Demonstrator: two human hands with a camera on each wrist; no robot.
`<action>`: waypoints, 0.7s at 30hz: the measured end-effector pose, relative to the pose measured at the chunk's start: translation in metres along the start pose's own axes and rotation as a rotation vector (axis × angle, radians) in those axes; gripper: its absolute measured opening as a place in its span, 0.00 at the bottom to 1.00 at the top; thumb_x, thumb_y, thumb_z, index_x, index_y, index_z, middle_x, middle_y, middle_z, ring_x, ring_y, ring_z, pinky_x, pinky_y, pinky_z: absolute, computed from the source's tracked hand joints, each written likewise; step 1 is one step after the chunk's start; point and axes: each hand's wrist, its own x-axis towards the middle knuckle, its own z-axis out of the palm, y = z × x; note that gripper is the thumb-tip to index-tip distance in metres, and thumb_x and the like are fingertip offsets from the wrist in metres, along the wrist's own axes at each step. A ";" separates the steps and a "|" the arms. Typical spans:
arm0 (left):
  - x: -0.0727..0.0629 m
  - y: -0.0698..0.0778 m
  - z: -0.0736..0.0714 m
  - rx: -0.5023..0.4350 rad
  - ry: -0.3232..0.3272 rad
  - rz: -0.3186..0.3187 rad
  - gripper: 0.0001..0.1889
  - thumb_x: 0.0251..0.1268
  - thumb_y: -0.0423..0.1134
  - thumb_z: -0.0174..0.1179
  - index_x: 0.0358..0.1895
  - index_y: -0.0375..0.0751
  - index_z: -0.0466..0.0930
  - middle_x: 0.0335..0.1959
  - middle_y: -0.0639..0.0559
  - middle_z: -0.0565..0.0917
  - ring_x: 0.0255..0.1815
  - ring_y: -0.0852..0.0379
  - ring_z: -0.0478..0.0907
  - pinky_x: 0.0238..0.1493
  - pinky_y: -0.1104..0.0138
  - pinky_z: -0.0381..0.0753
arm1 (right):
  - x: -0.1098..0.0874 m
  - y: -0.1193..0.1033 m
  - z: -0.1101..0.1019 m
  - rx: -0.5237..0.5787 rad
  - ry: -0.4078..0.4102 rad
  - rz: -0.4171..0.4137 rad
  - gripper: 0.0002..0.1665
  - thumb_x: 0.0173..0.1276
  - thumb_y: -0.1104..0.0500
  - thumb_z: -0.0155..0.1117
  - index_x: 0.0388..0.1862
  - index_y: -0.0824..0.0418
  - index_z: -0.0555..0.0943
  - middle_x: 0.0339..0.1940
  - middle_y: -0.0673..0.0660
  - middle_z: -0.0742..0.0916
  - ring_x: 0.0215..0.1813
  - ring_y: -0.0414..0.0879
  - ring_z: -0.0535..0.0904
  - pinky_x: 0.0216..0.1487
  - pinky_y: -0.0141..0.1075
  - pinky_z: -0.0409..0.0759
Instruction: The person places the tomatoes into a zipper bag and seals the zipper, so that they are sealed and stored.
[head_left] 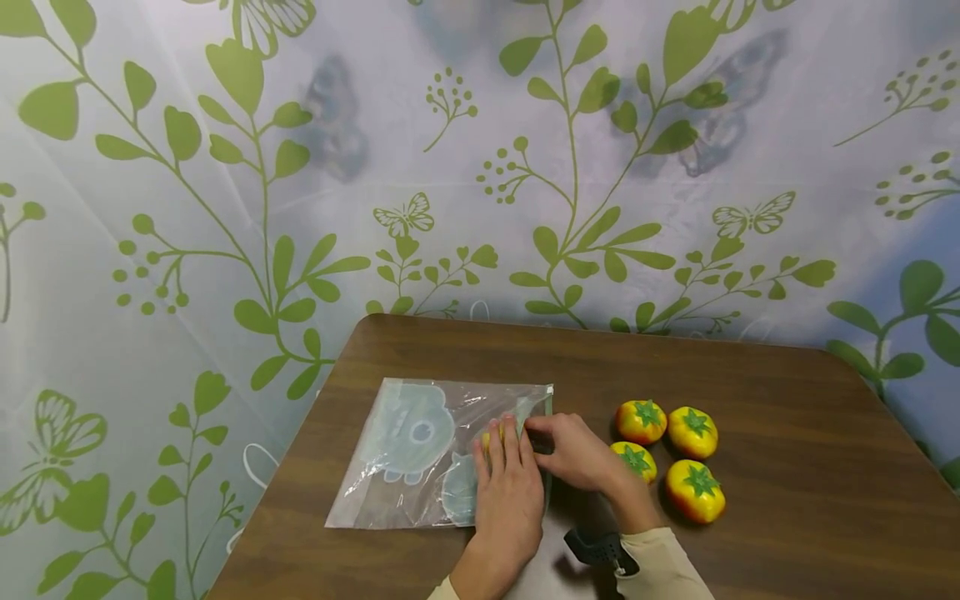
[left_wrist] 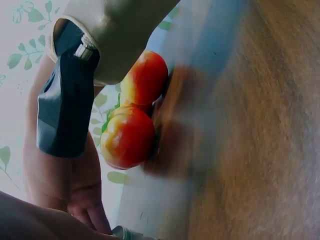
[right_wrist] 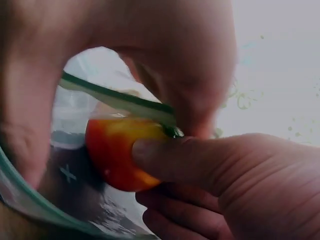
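Observation:
A clear plastic zip bag [head_left: 408, 437] with pale blue cartoon prints lies flat on the table, its green-edged mouth towards the right. My left hand [head_left: 510, 496] rests over that end with straight fingers. In the right wrist view its thumb and fingers stand wide apart across the mouth. At the mouth, my right hand [head_left: 577, 454] pinches a red and yellow toy tomato [right_wrist: 112, 160], with the thumb on its near side. The tomato is partly within the mouth; its far side is hidden. Through the film, a bit of yellow shows beside the left fingers.
Several more toy tomatoes [head_left: 695, 492] with green star-shaped tops stand close together to the right of my right hand. Under them is a brown wooden table [head_left: 810, 467]. Behind it hangs a leaf-patterned cloth [head_left: 450, 167]. A black strapped device [head_left: 600, 552] sits on my right wrist.

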 end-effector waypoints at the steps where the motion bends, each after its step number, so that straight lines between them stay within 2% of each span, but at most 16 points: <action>1: 0.000 0.000 0.000 0.006 0.008 0.003 0.52 0.53 0.40 0.83 0.81 0.30 0.66 0.85 0.33 0.65 0.87 0.34 0.63 0.81 0.39 0.68 | 0.001 0.000 0.001 0.001 -0.002 0.004 0.12 0.69 0.58 0.79 0.49 0.53 0.90 0.44 0.45 0.93 0.48 0.43 0.90 0.61 0.51 0.87; 4: 0.000 0.000 0.002 0.037 0.039 0.009 0.51 0.54 0.42 0.81 0.81 0.30 0.67 0.84 0.34 0.68 0.86 0.34 0.65 0.80 0.40 0.69 | 0.005 0.001 0.006 0.025 -0.011 0.026 0.08 0.68 0.60 0.78 0.41 0.49 0.87 0.34 0.41 0.87 0.39 0.38 0.82 0.56 0.48 0.86; 8: 0.000 -0.001 0.002 0.048 0.052 0.003 0.53 0.52 0.44 0.83 0.81 0.30 0.67 0.84 0.34 0.68 0.86 0.35 0.65 0.80 0.39 0.69 | 0.008 0.002 0.009 0.046 -0.008 0.055 0.08 0.68 0.60 0.79 0.40 0.49 0.87 0.33 0.41 0.85 0.38 0.38 0.79 0.55 0.47 0.86; 11: 0.000 -0.001 0.001 0.038 0.028 0.006 0.54 0.52 0.44 0.83 0.81 0.30 0.66 0.85 0.33 0.67 0.86 0.34 0.64 0.81 0.39 0.68 | 0.005 0.001 0.009 0.040 -0.006 0.065 0.10 0.68 0.59 0.80 0.47 0.52 0.90 0.39 0.44 0.91 0.43 0.43 0.86 0.62 0.52 0.87; 14: 0.000 -0.001 0.001 0.033 0.016 0.012 0.53 0.53 0.45 0.83 0.81 0.30 0.67 0.85 0.33 0.67 0.86 0.33 0.64 0.81 0.38 0.67 | -0.001 0.000 0.003 0.065 0.003 0.055 0.20 0.69 0.59 0.81 0.58 0.60 0.90 0.52 0.54 0.94 0.54 0.52 0.92 0.64 0.54 0.87; 17: 0.000 -0.002 0.002 0.037 0.035 0.013 0.50 0.55 0.44 0.82 0.79 0.29 0.69 0.84 0.32 0.68 0.86 0.33 0.65 0.80 0.38 0.68 | -0.009 -0.004 -0.011 0.130 -0.002 0.059 0.29 0.71 0.58 0.79 0.68 0.65 0.86 0.63 0.61 0.92 0.62 0.58 0.91 0.63 0.53 0.87; 21: 0.000 -0.002 0.001 0.045 0.049 0.011 0.47 0.55 0.44 0.82 0.77 0.30 0.72 0.83 0.32 0.70 0.85 0.33 0.66 0.80 0.38 0.68 | -0.023 -0.011 -0.036 0.190 -0.021 0.098 0.33 0.73 0.55 0.78 0.73 0.65 0.83 0.68 0.63 0.89 0.67 0.61 0.88 0.66 0.55 0.85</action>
